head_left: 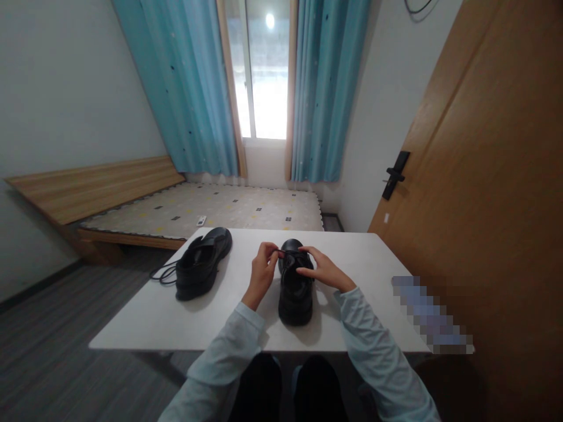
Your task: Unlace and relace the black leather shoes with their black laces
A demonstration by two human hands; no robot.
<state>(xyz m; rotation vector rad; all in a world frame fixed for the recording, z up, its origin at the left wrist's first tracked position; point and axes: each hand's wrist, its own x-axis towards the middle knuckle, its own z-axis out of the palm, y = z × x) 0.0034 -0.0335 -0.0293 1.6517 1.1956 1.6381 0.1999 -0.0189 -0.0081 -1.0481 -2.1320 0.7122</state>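
A black lace-up shoe [295,308] stands on the white table in front of me, its toe pointing away. At its left side, my left hand [263,268] is closed, with thumb and fingertips pinching a dark shoelace [280,251] near the eyelets. My right hand [328,271] grips the shoe's right side, thumb by the opening and the other fingers near the lacing. What its fingertips press on is partly hidden. A second black shoe [193,287] rests further left, toe away from me, with loose laces [163,274] trailing over the table's left edge.
The white table [352,328] spans the space before my knees. A blurred bluish item [428,313] lies along its right edge. Behind stands a bed [229,202] with a small white object [201,221] on it. A wooden door [484,176] is at the right.
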